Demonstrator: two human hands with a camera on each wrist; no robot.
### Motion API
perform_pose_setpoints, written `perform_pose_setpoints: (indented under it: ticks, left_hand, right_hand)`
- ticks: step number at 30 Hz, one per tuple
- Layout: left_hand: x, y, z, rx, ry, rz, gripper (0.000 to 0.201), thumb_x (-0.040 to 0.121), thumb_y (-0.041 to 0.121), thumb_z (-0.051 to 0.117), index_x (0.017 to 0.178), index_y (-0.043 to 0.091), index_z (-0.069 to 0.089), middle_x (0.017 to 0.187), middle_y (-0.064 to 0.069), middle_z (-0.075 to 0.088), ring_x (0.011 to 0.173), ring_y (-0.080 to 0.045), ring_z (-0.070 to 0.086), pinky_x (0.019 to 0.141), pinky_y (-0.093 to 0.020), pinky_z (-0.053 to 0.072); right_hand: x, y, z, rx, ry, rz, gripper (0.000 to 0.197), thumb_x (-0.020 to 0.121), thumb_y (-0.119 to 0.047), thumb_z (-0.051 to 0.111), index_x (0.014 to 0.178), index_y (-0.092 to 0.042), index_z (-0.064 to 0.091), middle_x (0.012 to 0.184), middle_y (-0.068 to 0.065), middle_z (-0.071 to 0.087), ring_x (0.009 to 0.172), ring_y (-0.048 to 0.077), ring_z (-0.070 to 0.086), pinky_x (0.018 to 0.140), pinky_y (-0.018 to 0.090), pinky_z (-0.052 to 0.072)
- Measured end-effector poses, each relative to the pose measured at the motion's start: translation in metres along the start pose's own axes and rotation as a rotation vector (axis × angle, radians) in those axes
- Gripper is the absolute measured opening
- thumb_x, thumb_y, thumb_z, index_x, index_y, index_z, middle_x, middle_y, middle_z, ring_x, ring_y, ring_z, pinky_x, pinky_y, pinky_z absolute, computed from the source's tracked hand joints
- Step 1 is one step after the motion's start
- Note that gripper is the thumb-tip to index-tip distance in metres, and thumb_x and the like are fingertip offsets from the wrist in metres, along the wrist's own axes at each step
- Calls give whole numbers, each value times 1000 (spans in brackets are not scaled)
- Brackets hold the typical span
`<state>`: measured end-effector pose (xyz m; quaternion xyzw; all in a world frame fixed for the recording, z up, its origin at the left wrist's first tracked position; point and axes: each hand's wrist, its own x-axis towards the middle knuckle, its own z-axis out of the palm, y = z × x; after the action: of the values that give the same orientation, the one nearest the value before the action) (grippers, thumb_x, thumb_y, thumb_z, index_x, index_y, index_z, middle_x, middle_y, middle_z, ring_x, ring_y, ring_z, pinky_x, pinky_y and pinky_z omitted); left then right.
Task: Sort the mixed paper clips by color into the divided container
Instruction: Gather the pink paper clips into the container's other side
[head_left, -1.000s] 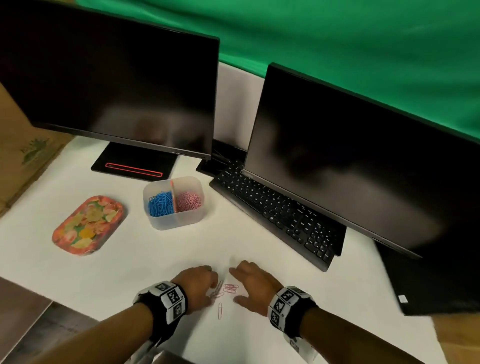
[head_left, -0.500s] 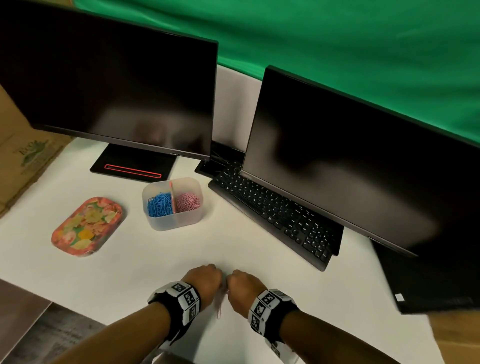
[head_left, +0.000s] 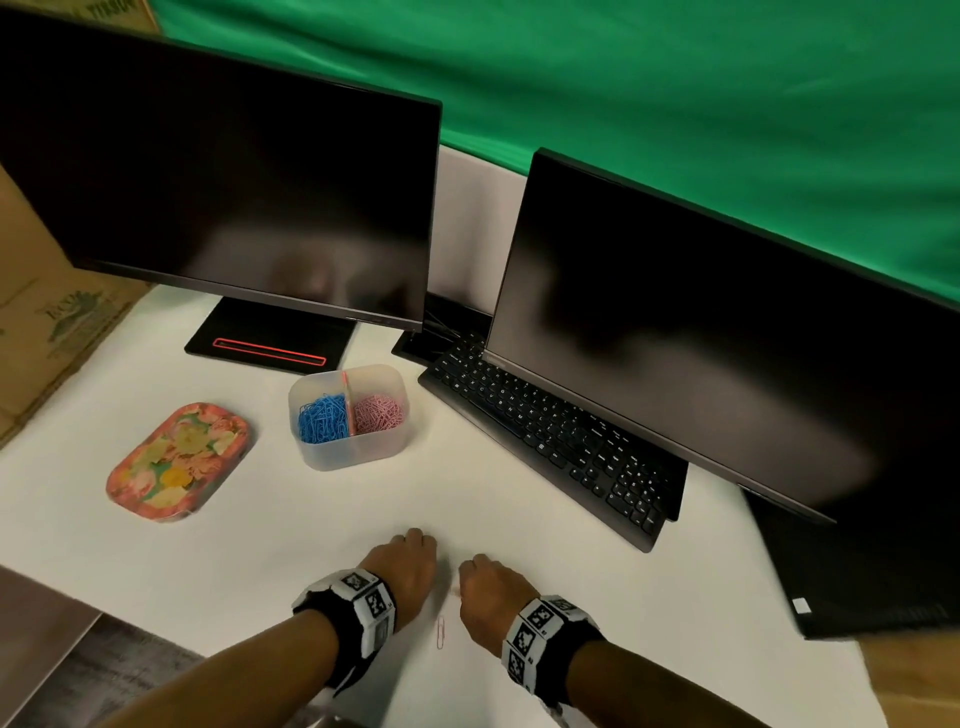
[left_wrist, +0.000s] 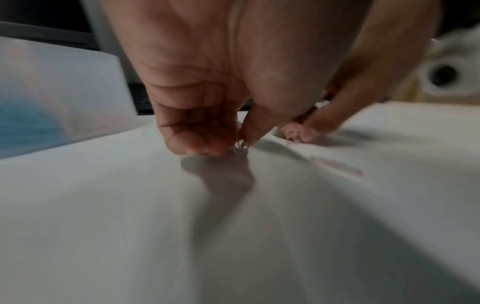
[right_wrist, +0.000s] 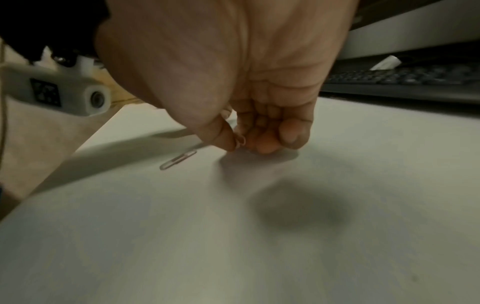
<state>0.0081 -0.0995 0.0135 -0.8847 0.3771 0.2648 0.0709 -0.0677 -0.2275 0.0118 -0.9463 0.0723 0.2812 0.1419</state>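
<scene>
The clear divided container (head_left: 358, 452) stands on the white table, blue clips (head_left: 323, 418) in its left half and pink clips (head_left: 380, 412) in its right half. Near the table's front edge my left hand (head_left: 410, 571) curls its fingers down and pinches pink clips (left_wrist: 240, 144) at the fingertips. My right hand (head_left: 488, 592) sits just beside it, fingers curled, pinching a pink clip (right_wrist: 240, 142) against the thumb. One loose pink clip (head_left: 441, 630) lies on the table between the two wrists, also seen as a clip (right_wrist: 178, 159) in the right wrist view.
A flowered tin tray (head_left: 176, 462) lies left of the container. Two dark monitors (head_left: 223, 208) (head_left: 727, 353) and a black keyboard (head_left: 550, 441) fill the back and right. A cardboard box (head_left: 47, 322) stands at far left.
Both hands drew together over the loose pink clips and curled their fingers round them, then moved slightly apart. One pink clip stays on the table.
</scene>
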Motion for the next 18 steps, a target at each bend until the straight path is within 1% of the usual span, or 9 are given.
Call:
perform_pose_setpoints:
  ticks: [2,4,5,6,8,10,13,16,18]
  left_hand:
    - [8,-17,-11,-48,69,-56,36,90,7,35,125,4,43,122,-15,52,104,-31,58,86,-39,50]
    - [17,-39,-33,-129,160,-94,30,90,8,35,116,3,47,116,-15,57,101,-31,61,86,-38,50]
    - [22,-51,-47,-219,215,-118,26,91,9,37,112,2,50,113,-17,60,98,-33,61,84,-39,50]
    - [25,-63,-62,-317,272,-142,22,92,10,40,109,1,51,109,-19,62,96,-34,62,82,-38,51]
    - [32,-82,-93,-441,370,-214,21,95,15,44,108,0,53,104,-19,65,95,-35,63,80,-37,49]
    - [40,-95,-118,-468,397,-311,24,96,17,44,112,1,53,107,-18,64,101,-36,61,79,-35,45]
    - [55,-107,-133,-462,377,-397,30,94,19,48,115,1,58,113,-19,65,104,-36,60,82,-35,47]
    - [60,-113,-135,-517,366,-442,31,90,26,59,113,5,64,112,-16,66,103,-34,61,87,-36,49]
    - [59,-113,-134,-576,417,-438,29,88,29,62,109,9,66,110,-15,66,102,-34,61,86,-36,49]
  right_hand:
    - [3,5,-2,110,1,57,28,100,-21,40,120,-5,51,128,13,52,116,28,54,94,31,42]
    - [6,9,-7,173,-2,90,29,101,-25,40,119,-7,52,128,10,53,118,25,54,95,28,41]
    - [8,9,-11,199,-2,97,28,100,-25,40,117,-7,53,127,10,55,117,24,54,94,27,41]
    - [9,9,-16,223,-3,101,25,99,-24,41,113,-9,55,125,10,57,114,24,56,91,26,43]
    - [12,7,-28,270,7,100,13,96,-22,43,98,-15,53,118,12,62,99,24,60,79,26,46]
    - [17,2,-42,348,49,98,7,93,-22,47,89,-18,51,108,11,65,87,23,61,75,26,50]
    - [31,-10,-64,449,131,116,9,88,-24,55,86,-18,62,93,6,67,85,24,64,78,26,53]
    - [49,-23,-91,490,200,131,16,87,-26,59,92,-14,70,99,8,71,84,25,65,78,22,50]
    - [60,-32,-112,516,244,118,17,88,-26,61,92,-13,71,101,8,71,85,27,66,75,21,49]
